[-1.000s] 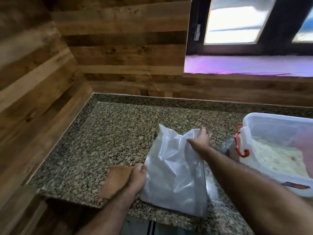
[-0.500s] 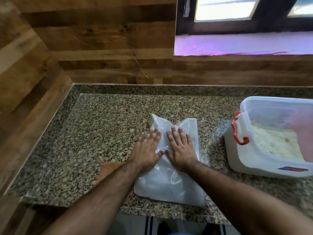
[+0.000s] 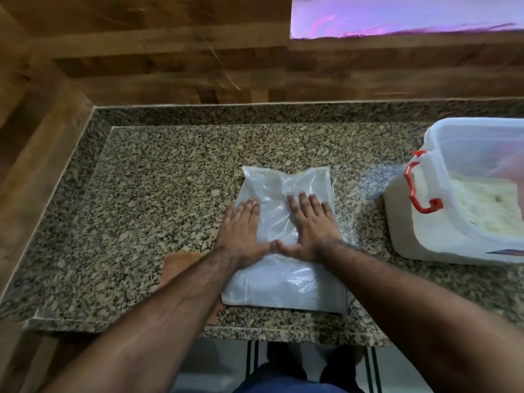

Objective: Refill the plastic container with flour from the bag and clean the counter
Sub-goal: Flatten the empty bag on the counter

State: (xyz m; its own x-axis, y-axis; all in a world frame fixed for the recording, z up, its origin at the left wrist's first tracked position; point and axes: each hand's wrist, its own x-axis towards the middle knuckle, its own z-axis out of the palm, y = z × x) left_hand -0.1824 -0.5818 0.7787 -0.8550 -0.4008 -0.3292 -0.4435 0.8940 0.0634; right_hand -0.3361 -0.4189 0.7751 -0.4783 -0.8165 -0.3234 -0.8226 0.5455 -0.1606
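A flat, clear plastic flour bag (image 3: 286, 285) lies on the speckled granite counter (image 3: 158, 194) near its front edge. My left hand (image 3: 241, 234) and my right hand (image 3: 312, 231) rest palm down on the bag, fingers spread, thumbs almost touching. At the right stands a white plastic container (image 3: 442, 231) with a red latch handle (image 3: 419, 188); it is uncovered and holds flour (image 3: 487, 202). A dusting of flour (image 3: 371, 180) lies on the counter between bag and container.
A brown cloth (image 3: 181, 265) lies on the counter partly under my left forearm. Wooden walls close the counter at the left and back. A window sill (image 3: 397, 18) runs at the upper right. Below the counter edge, floor and feet show.
The bag was held up by both hands a second ago; now it lies flat. My hands have slid apart toward the bag's sides while pressing it down.
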